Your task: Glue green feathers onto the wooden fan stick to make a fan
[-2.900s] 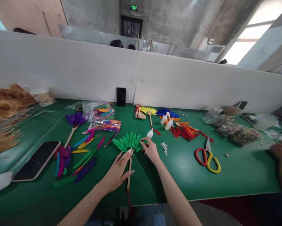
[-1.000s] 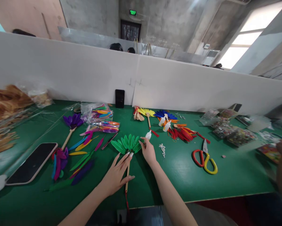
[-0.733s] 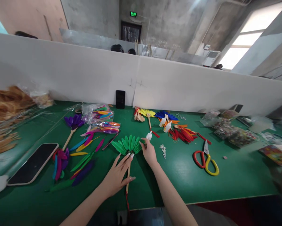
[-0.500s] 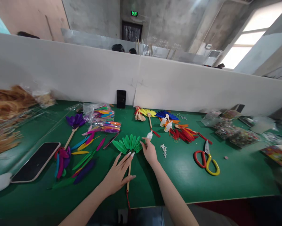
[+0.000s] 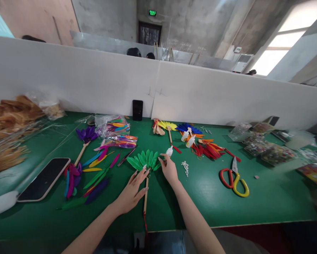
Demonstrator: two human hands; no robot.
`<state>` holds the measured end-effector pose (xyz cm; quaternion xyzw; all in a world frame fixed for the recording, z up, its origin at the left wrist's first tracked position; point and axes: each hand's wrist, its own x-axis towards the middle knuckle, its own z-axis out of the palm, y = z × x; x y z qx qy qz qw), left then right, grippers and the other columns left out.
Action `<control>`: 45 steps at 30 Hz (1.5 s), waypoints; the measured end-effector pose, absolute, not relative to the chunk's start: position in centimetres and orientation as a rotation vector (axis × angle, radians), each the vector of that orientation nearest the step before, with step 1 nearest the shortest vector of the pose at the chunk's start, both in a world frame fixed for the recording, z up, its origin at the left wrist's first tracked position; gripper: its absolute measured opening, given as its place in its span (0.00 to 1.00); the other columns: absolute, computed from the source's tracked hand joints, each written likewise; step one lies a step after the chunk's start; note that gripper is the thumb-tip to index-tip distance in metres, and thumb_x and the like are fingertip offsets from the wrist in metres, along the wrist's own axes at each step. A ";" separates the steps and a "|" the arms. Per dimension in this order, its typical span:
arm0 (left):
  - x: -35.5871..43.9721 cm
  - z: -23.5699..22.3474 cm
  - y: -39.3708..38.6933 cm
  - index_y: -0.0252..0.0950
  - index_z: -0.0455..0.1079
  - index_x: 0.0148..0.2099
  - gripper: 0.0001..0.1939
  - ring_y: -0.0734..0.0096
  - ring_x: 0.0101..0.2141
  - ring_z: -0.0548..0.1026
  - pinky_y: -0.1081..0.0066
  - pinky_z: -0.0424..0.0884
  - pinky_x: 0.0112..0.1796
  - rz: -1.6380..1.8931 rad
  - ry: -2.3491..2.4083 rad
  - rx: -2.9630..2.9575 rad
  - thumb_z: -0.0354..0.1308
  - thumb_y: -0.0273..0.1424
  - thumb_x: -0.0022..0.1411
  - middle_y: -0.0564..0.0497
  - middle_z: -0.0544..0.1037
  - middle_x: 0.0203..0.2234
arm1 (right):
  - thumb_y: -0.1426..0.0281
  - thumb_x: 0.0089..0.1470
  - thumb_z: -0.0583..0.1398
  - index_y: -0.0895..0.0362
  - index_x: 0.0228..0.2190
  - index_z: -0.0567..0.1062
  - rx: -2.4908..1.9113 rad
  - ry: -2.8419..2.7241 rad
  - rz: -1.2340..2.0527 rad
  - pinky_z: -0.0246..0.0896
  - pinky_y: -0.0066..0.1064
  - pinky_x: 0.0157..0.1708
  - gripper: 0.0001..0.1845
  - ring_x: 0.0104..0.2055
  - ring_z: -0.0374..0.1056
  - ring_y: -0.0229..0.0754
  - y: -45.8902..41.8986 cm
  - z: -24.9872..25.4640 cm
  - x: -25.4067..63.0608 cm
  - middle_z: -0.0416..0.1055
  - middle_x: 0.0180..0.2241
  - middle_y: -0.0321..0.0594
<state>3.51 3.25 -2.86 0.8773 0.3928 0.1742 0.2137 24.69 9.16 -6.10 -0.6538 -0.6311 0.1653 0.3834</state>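
Note:
A green feather fan (image 5: 144, 160) with a pale wooden handle (image 5: 146, 197) and a red cord lies on the table before me. My left hand (image 5: 133, 190) rests over the base of its feathers, fingers stretched and apart, thumb beside the handle. At the fan's right edge, my right hand (image 5: 169, 169) has its thumb and index finger close together on the outermost feather; the exact contact is partly hidden. A white glue bottle (image 5: 169, 151) lies just beyond the right knuckles. Small white beads (image 5: 185, 168) are scattered to the right of that hand.
Red-and-yellow-handled scissors (image 5: 235, 178) lie at right, near bags of beads (image 5: 274, 155). Loose feathers (image 5: 95, 180), a purple feather fan (image 5: 86, 135) and a phone (image 5: 44, 180) lie at left. Yellow (image 5: 167, 125) and blue (image 5: 188, 128) fans lie behind, before a white partition (image 5: 108, 84).
My left hand has shifted slightly toward me and its fingers have lifted a little at the fan's base. The right hand stays at the fan's edge. The view has moved slightly.

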 end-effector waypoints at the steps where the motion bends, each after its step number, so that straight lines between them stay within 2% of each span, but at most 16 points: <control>1: 3.5 -2.9 3.2 0.40 0.20 0.65 0.33 0.66 0.60 0.49 0.63 0.53 0.57 0.483 1.102 2.446 0.37 0.40 0.68 0.50 0.53 0.60 | 0.60 0.56 0.50 0.56 0.43 0.69 -1.669 -1.609 0.420 0.59 0.27 0.24 0.18 0.22 0.65 0.39 9.2 -6.1 24.7 0.69 0.25 0.38; 8: 3.6 -3.2 3.3 0.40 0.18 0.64 0.34 0.69 0.61 0.47 0.61 0.49 0.58 0.441 1.059 2.441 0.37 0.40 0.68 0.51 0.51 0.61 | 0.60 0.56 0.50 0.56 0.42 0.69 -1.698 -1.637 0.399 0.59 0.27 0.24 0.18 0.22 0.65 0.40 9.1 -6.1 24.7 0.68 0.23 0.37; 16: 3.8 -3.2 3.2 0.38 0.20 0.65 0.35 0.69 0.61 0.47 0.61 0.46 0.59 0.426 1.036 2.533 0.39 0.40 0.67 0.49 0.50 0.62 | 0.60 0.56 0.50 0.56 0.42 0.69 -1.764 -1.676 0.291 0.58 0.28 0.22 0.18 0.25 0.68 0.41 8.5 -5.8 24.9 0.71 0.27 0.40; 23: 3.8 -3.8 3.1 0.37 0.23 0.65 0.35 0.66 0.61 0.47 0.59 0.47 0.59 0.482 1.032 2.675 0.41 0.40 0.67 0.47 0.50 0.62 | 0.60 0.57 0.50 0.56 0.45 0.69 -1.726 -1.656 0.256 0.63 0.31 0.29 0.19 0.31 0.71 0.43 8.5 -5.8 24.8 0.73 0.36 0.44; 32: 3.8 -4.1 3.1 0.33 0.22 0.65 0.39 0.61 0.61 0.48 0.57 0.46 0.59 0.463 1.008 2.800 0.42 0.44 0.65 0.44 0.49 0.62 | 0.62 0.57 0.50 0.56 0.50 0.67 -1.687 -1.665 0.239 0.66 0.34 0.34 0.20 0.38 0.71 0.45 8.5 -6.0 24.5 0.69 0.47 0.46; 38: 3.8 -4.2 3.0 0.31 0.23 0.65 0.40 0.60 0.60 0.50 0.56 0.47 0.58 0.490 1.009 2.822 0.42 0.44 0.65 0.42 0.51 0.61 | 0.63 0.58 0.49 0.54 0.55 0.60 -1.680 -1.685 0.214 0.66 0.31 0.23 0.24 0.32 0.71 0.43 7.0 -4.5 24.0 0.64 0.49 0.50; 40: 3.9 -4.2 2.9 0.30 0.23 0.65 0.40 0.60 0.60 0.51 0.56 0.47 0.58 0.505 1.007 2.829 0.43 0.44 0.65 0.41 0.52 0.61 | 0.63 0.59 0.48 0.52 0.57 0.58 -1.684 -1.688 0.202 0.65 0.30 0.21 0.25 0.33 0.71 0.43 5.9 -4.2 23.9 0.60 0.52 0.51; 42: 4.0 -4.2 2.9 0.30 0.23 0.65 0.41 0.60 0.60 0.51 0.57 0.48 0.58 0.519 1.014 2.835 0.43 0.44 0.65 0.41 0.52 0.61 | 0.63 0.59 0.48 0.51 0.57 0.56 -1.677 -1.691 0.171 0.68 0.32 0.24 0.25 0.39 0.70 0.45 4.9 -4.2 23.8 0.58 0.54 0.50; 44: 4.0 -4.2 2.8 0.31 0.23 0.65 0.41 0.60 0.60 0.51 0.57 0.49 0.58 0.521 1.020 2.845 0.43 0.45 0.64 0.42 0.52 0.61 | 0.64 0.59 0.48 0.51 0.58 0.56 -1.642 -1.741 0.106 0.69 0.37 0.37 0.25 0.49 0.65 0.48 3.9 -4.5 23.8 0.56 0.55 0.49; 45: 4.0 -4.1 2.8 0.31 0.24 0.65 0.41 0.60 0.60 0.51 0.57 0.49 0.58 0.516 1.020 2.852 0.43 0.45 0.64 0.42 0.52 0.61 | 0.64 0.60 0.48 0.52 0.58 0.56 -1.613 -1.794 0.072 0.65 0.40 0.44 0.25 0.54 0.60 0.49 3.5 -4.7 23.8 0.55 0.56 0.49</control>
